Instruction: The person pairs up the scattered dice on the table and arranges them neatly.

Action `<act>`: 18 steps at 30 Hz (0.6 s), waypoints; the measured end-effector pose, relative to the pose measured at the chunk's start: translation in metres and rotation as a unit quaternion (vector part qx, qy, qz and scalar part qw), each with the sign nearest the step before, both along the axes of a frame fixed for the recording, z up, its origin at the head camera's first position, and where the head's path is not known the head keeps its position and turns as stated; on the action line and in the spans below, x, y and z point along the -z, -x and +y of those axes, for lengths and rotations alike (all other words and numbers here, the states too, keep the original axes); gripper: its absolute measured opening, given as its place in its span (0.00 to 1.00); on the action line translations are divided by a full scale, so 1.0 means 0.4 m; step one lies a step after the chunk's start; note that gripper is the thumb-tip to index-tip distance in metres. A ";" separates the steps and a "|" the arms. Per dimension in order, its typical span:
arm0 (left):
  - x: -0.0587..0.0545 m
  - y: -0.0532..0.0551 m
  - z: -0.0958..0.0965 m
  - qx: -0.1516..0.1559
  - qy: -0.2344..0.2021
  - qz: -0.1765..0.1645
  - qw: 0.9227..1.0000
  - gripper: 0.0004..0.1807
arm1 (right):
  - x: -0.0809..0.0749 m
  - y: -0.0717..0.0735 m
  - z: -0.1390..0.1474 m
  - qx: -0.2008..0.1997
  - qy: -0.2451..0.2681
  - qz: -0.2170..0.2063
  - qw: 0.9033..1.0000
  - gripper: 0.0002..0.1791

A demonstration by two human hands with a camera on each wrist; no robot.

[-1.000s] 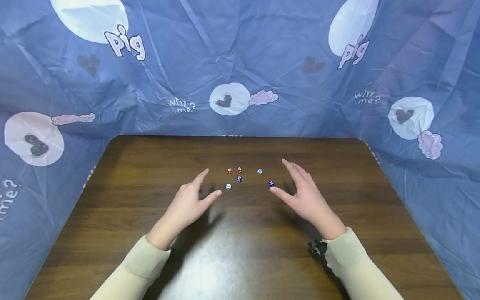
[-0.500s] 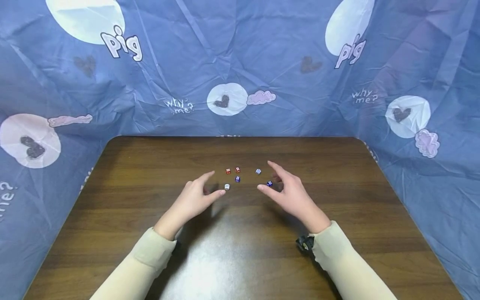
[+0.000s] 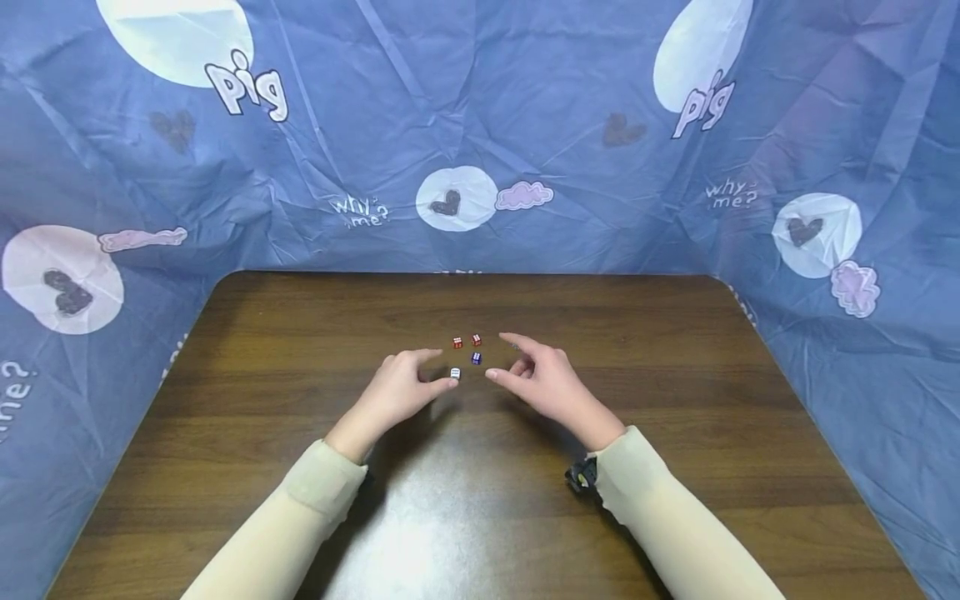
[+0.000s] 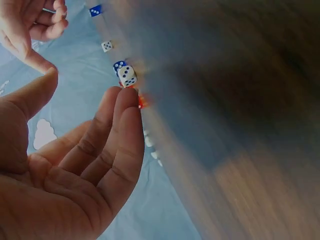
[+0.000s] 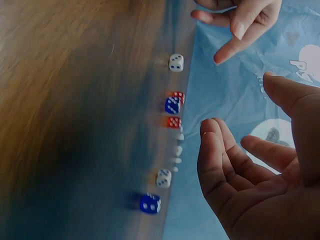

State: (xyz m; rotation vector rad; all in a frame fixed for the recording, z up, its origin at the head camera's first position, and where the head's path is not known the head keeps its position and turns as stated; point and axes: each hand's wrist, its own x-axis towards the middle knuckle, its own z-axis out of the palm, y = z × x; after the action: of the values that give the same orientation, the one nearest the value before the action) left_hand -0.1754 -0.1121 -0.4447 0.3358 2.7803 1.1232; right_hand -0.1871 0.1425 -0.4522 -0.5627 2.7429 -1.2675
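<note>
My left hand [image 3: 401, 387] hovers with thumb and forefinger apart, holding nothing. Right by its thumb tip lies a white die [image 3: 455, 373]. Two red dice, a left one [image 3: 457, 342] and a right one [image 3: 476, 340], lie side by side farther back, with a blue die [image 3: 476, 358] in front of them. My right hand [image 3: 551, 383] is spread in the same way, thumb tip just right of that blue die and nothing in its grasp. It mostly hides a second white die [image 5: 163, 178] and a second blue die [image 5: 150, 204] in the head view; both show in the right wrist view.
All dice lie on a brown wood-grain table [image 3: 480, 467] with rounded far corners. A blue printed cloth [image 3: 375, 125] hangs behind it and along both sides. A dark wrist device [image 3: 581, 475] shows at the right sleeve.
Both hands have moved inward; my right hand has come farther left, over the second white and blue dice. The gap between the hands has narrowed. The dice in sight have stayed put.
</note>
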 end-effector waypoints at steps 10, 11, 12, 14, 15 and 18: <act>0.006 0.022 0.018 -0.020 -0.055 -0.115 0.992 0.31 | 0.017 0.028 -0.064 -0.011 0.012 -0.075 0.997 0.33; 0.006 0.023 0.019 -0.022 -0.059 -0.123 0.990 0.30 | 0.019 0.029 -0.069 -0.012 0.012 -0.079 0.997 0.33; 0.007 0.024 0.020 -0.024 -0.062 -0.130 0.989 0.30 | 0.020 0.030 -0.074 -0.012 0.012 -0.085 0.996 0.33; 0.010 0.027 0.021 -0.026 -0.065 -0.142 0.987 0.28 | 0.022 0.031 -0.082 -0.010 0.007 -0.094 0.996 0.32; 0.012 0.030 0.021 -0.026 -0.067 -0.148 0.986 0.28 | 0.023 0.032 -0.085 -0.008 0.004 -0.098 0.995 0.32; 0.018 0.037 0.021 -0.029 -0.071 -0.161 0.984 0.26 | 0.027 0.036 -0.093 -0.002 -0.002 -0.099 0.995 0.30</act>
State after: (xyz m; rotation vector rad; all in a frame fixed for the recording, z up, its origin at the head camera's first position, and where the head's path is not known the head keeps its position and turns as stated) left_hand -0.1902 -0.1038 -0.4518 0.0757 2.4502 1.2648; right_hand -0.2015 0.1054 -0.4631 -0.4168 2.5802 -1.2431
